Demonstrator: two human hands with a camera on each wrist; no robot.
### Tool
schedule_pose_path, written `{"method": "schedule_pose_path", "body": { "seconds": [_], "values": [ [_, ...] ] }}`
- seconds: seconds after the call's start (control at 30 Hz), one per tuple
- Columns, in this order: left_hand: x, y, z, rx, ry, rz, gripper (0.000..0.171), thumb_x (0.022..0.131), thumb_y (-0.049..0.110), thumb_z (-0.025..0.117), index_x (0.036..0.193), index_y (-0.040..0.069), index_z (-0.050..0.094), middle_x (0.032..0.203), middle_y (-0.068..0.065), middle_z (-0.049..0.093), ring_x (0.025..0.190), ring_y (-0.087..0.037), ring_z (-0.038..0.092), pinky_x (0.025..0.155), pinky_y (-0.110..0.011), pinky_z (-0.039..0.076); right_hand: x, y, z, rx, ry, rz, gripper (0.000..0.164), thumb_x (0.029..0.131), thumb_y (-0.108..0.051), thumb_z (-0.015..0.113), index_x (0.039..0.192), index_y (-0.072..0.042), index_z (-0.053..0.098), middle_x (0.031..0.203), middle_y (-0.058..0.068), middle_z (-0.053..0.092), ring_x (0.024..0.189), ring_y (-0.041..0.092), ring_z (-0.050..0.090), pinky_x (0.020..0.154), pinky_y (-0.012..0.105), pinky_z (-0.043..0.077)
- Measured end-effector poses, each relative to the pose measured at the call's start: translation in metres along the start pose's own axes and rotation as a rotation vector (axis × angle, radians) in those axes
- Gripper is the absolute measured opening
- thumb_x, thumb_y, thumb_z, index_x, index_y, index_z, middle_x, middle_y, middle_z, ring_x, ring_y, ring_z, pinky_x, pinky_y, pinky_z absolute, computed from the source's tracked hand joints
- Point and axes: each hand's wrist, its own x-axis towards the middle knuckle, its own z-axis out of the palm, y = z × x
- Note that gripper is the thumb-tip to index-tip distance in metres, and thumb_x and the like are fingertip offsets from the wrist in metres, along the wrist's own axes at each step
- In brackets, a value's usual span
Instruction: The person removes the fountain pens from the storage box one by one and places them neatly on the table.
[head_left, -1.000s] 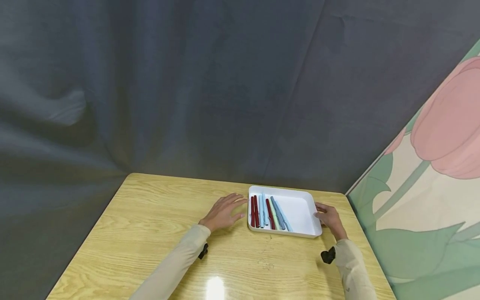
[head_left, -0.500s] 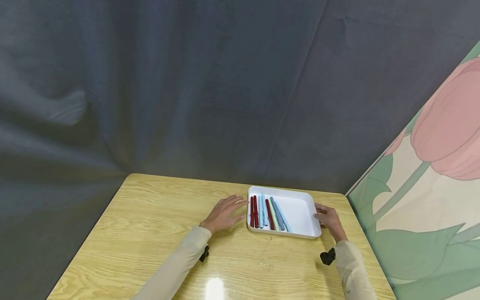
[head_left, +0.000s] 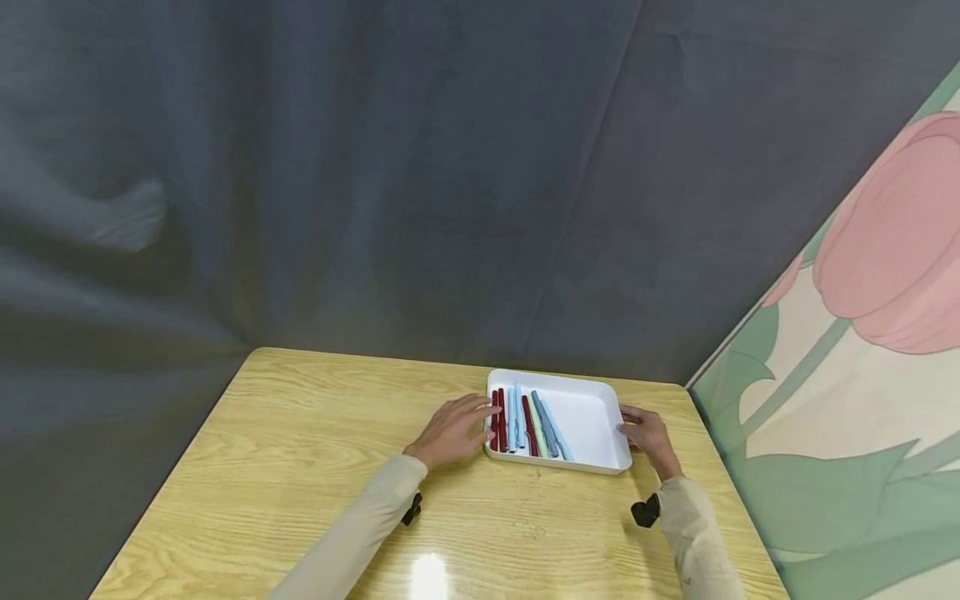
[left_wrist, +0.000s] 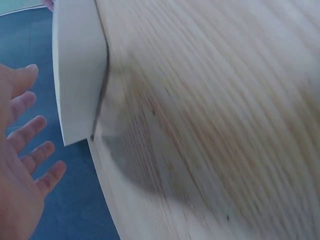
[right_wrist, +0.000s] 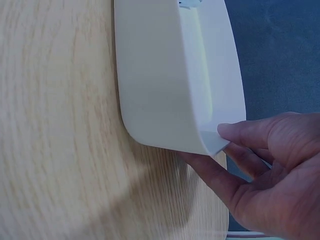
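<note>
A shallow white tray point(head_left: 592, 429) lies near the back right of the table. Along its left half are several pens: dark red point(head_left: 503, 421), light blue point(head_left: 512, 421), pale green point(head_left: 539, 427) and grey-blue point(head_left: 546, 423). My right hand point(head_left: 647, 435) pinches the tray's right rim; in the right wrist view, the thumb point(right_wrist: 245, 132) is over the inner side and fingers are under the outer side. At the left rim is my left hand point(head_left: 450, 431), fingers spread and fingertips overlapping the rim in the head view. Whether they touch it I cannot tell.
The wooden table point(head_left: 300, 467) extends to the left and in front of the tray. A dark curtain point(head_left: 420, 183) hangs behind the table's back edge. On the right stands a tulip-patterned panel point(head_left: 847, 400). Each wrist carries a small black device point(head_left: 646, 511).
The tray has shifted slightly left along with my right hand. My left hand has moved a little right, its fingertips now overlapping the tray's left rim. The head view has shifted slightly.
</note>
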Motion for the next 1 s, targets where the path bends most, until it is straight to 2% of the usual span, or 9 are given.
{"method": "schedule_pose_path", "body": {
  "seconds": [0.13,0.3,0.47,0.67,0.8,0.9,1.0],
  "values": [
    [0.002,0.004,0.002,-0.026,-0.012,-0.019,0.05,0.106,0.032,0.061,0.151,0.011,0.057,0.159,-0.017,0.049,0.15,-0.038,0.041,0.121,-0.062,0.033,0.0,0.0,0.002,-0.015,0.003,-0.003,0.049,0.099,0.006,0.059,0.146,0.016,0.048,0.136,0.041,0.057,0.086,0.025,0.074,0.064,0.037,0.062],
    [0.006,0.006,0.004,-0.014,-0.011,-0.019,0.041,0.107,0.027,0.061,0.143,0.01,0.064,0.154,-0.013,0.056,0.15,-0.038,0.041,0.124,-0.058,0.03,0.0,-0.003,0.005,-0.028,0.003,-0.01,0.05,0.099,0.004,0.059,0.146,0.017,0.048,0.135,0.041,0.058,0.09,0.028,0.073,0.063,0.037,0.062],
    [0.012,0.009,0.01,-0.034,0.016,0.032,0.031,0.107,0.018,0.061,0.132,0.006,0.072,0.143,-0.013,0.065,0.146,-0.04,0.046,0.123,-0.057,0.033,0.001,-0.006,0.009,-0.035,0.004,0.024,0.05,0.1,0.004,0.058,0.147,0.015,0.048,0.137,0.039,0.058,0.097,0.03,0.073,0.063,0.034,0.061],
    [0.017,0.017,0.016,-0.014,0.028,0.065,0.028,0.106,0.011,0.061,0.132,0.005,0.071,0.137,-0.012,0.068,0.139,-0.033,0.055,0.119,-0.051,0.041,-0.001,-0.01,0.012,-0.06,0.026,0.025,0.048,0.099,0.006,0.058,0.145,0.016,0.05,0.135,0.04,0.059,0.095,0.03,0.072,0.057,0.029,0.057],
    [0.018,0.021,0.021,0.022,0.022,0.038,0.027,0.108,0.009,0.057,0.131,0.004,0.071,0.134,-0.01,0.069,0.129,-0.027,0.06,0.113,-0.043,0.048,-0.002,-0.012,0.013,-0.086,0.022,0.026,0.047,0.1,0.004,0.058,0.145,0.015,0.051,0.135,0.04,0.059,0.095,0.028,0.072,0.058,0.03,0.057],
    [0.021,0.025,0.023,0.055,0.021,-0.011,0.027,0.108,0.006,0.055,0.13,0.001,0.069,0.13,-0.012,0.068,0.122,-0.027,0.063,0.107,-0.04,0.053,-0.002,-0.013,0.012,-0.11,0.019,0.028,0.046,0.101,0.003,0.058,0.145,0.014,0.051,0.136,0.04,0.058,0.098,0.03,0.071,0.059,0.03,0.058],
    [0.027,0.033,0.022,0.17,0.018,-0.056,0.025,0.103,0.001,0.061,0.126,-0.002,0.069,0.12,-0.016,0.067,0.109,-0.028,0.066,0.095,-0.037,0.058,-0.001,-0.015,0.011,-0.111,0.021,0.022,0.047,0.101,0.004,0.057,0.146,0.015,0.05,0.134,0.041,0.058,0.099,0.036,0.071,0.058,0.03,0.056]
  ]
}}
